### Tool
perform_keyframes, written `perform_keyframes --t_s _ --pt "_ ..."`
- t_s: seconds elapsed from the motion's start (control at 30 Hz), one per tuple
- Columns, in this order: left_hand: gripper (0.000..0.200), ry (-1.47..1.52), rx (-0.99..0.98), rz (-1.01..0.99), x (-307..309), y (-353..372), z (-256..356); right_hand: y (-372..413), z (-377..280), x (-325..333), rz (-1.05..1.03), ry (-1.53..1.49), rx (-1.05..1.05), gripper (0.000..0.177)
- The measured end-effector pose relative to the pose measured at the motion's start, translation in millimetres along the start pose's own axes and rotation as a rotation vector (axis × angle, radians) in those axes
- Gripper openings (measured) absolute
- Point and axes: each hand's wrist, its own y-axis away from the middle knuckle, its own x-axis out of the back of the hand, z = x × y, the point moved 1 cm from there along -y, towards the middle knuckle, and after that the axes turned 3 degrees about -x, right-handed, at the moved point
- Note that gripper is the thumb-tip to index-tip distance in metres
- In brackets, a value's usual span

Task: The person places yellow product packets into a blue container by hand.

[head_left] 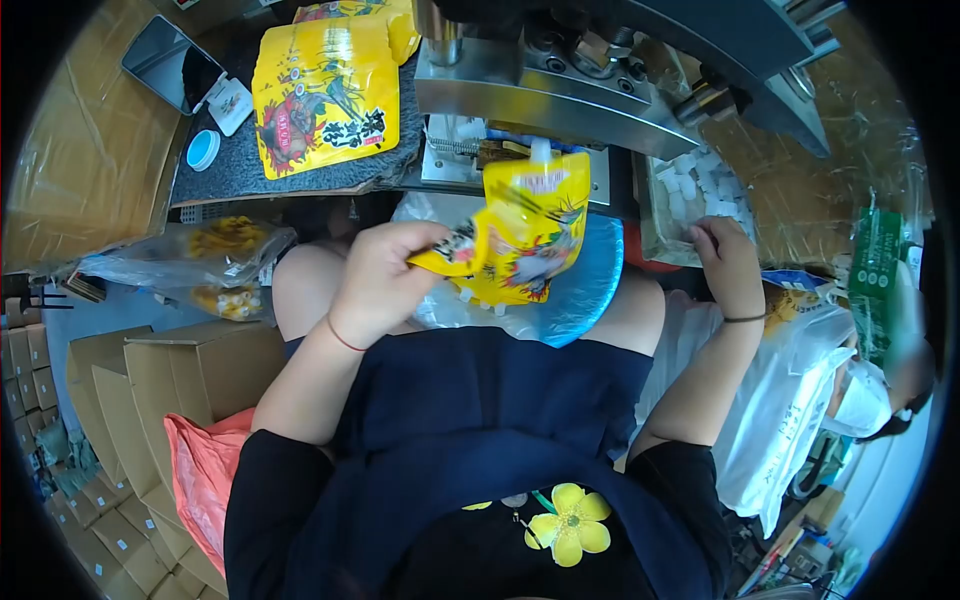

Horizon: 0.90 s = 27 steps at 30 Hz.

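My left hand (385, 280) pinches the bent lower corner of a yellow printed pouch (540, 225) above my lap. At the pouch's top, a white spout (541, 152) points toward the metal press (550, 95). Part of the pouch is smeared by motion. At the near edge of a tray (655, 225) of small white plastic pieces (700, 185), my right hand (730, 265) has its fingers curled together; whatever they grip is hidden. A stack of flat yellow pouches (325, 95) lies on the dark mat left of the press.
A phone (172, 65) and a round blue-white cap (203, 150) are at the upper left. Blue and clear plastic (590, 280) covers my lap. Cardboard boxes (200, 370) stand at left, white bags (790, 400) at right. Another person (870, 395) is at the far right.
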Motion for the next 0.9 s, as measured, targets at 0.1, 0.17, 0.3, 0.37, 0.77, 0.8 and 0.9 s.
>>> perform_keyframes --t_s 0.1,0.17,0.3,0.37,0.77,0.8,0.9 --pt "0.017 0.110 0.145 -0.091 -22.5 -1.1 -1.2 5.9 3.7 8.8 -0.068 -0.141 0.075 0.019" --pt "0.019 0.185 0.177 -0.119 -27.0 1.6 -3.7 9.4 9.2 13.2 -0.081 -0.261 -0.017 0.021" --pt "0.023 0.171 0.167 -0.123 -37.5 3.0 -5.6 14.1 21.8 -0.7 0.089 -0.689 -0.138 0.029" --pt "0.023 0.144 0.183 -0.151 -40.4 0.9 0.4 20.2 -4.0 -1.3 0.180 -0.858 -0.077 0.029" --pt "0.029 0.593 0.351 -0.338 -70.7 5.5 21.3 2.1 -115.9 -1.4 -0.085 -0.691 0.516 0.009" --pt "0.029 0.531 0.324 -0.327 -73.7 5.9 16.2 1.0 -114.2 2.1 -0.079 -0.724 0.515 0.009" --pt "0.029 0.366 0.248 -0.348 -72.8 2.1 13.9 3.1 -123.9 3.3 -0.074 -0.846 0.388 0.008"
